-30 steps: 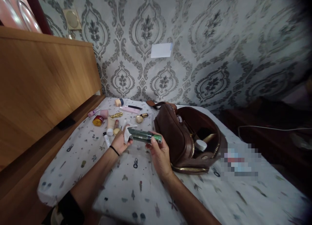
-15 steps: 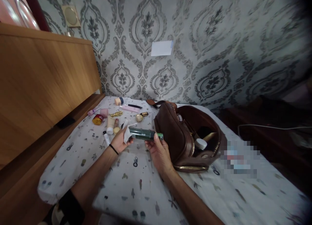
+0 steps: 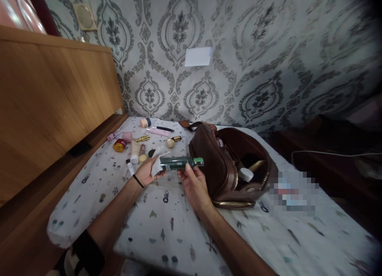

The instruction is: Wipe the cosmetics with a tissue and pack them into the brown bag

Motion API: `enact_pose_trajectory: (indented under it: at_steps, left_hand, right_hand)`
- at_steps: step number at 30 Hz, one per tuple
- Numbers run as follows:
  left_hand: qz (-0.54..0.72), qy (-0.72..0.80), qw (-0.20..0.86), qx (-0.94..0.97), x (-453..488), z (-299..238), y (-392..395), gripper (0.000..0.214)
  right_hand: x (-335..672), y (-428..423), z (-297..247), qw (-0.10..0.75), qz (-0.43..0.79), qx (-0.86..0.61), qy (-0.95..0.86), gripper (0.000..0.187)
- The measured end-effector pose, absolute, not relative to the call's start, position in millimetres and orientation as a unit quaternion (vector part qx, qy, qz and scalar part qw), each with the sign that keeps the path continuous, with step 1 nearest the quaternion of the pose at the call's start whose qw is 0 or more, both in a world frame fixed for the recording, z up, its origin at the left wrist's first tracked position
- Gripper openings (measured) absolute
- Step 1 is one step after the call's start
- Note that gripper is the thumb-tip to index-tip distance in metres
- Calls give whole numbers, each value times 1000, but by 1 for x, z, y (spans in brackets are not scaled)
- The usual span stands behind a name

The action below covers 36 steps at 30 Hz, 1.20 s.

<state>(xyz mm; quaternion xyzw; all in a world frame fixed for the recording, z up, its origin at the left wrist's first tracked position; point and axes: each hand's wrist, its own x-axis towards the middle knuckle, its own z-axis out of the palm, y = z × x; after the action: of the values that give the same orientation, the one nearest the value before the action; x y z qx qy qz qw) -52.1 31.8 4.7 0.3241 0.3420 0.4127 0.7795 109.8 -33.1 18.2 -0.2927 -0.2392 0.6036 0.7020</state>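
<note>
A dark green bottle (image 3: 176, 163) with a bright green cap lies level between my hands. My left hand (image 3: 148, 171) is closed around its left end, with a white tissue (image 3: 156, 167) between palm and bottle. My right hand (image 3: 193, 184) grips the bottle near the cap, thumb on top and fingers beneath. Just right of the cap stands an unzipped brown leather bag (image 3: 215, 164), with a white-lidded jar (image 3: 246, 174) visible inside its opening. Beyond my left hand lie a cream tube (image 3: 135, 151), a gold tube (image 3: 142, 138) and a small white tube (image 3: 130, 167).
More cosmetics lie at the back left: a red-and-gold jar (image 3: 119, 145), a pink jar (image 3: 127, 137), a pink tube (image 3: 159, 132) and a blue-lidded jar (image 3: 145, 122). A wooden cabinet (image 3: 56, 104) borders the patterned sheet (image 3: 167, 232) on the left. The papered wall (image 3: 179, 89) rises behind.
My right hand has shifted its hold leftward along the bottle, so the green cap now shows past my thumb. My left hand keeps its grip with the tissue.
</note>
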Motion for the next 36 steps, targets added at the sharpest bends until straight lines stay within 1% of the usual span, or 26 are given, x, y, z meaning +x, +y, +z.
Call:
enact_pose_trajectory:
  at_steps: [7,11,18,22,25,31,36]
  left_hand:
    - [366,346,776,379,-47,15,19,33]
    - [362,359,759,406,-40,21,13,38]
    - [404,379,720,419,-32,16,11,38]
    - [430,408,638,491,-30,18,8,37]
    - [432,414,589,543,-28,26,2,37]
    - [483,418,532,555,-25,37,-5,34]
    - [532,397,539,518,-27,27,-1,37]
  right_hand:
    - [110,-34,21,680,621,-308,-241,34]
    - [109,-37,20,657,623,-327,-269,35]
    - [109,-37,19,644,620,-347,-285,34]
    - [109,-36,18,634,622,-356,-292,37]
    - [109,-38,17,611,624,-374,-312,40]
    - [110,-43,15,557,617,-401,-384,35]
    - [108,-44,21,510,599,-397,-473,26]
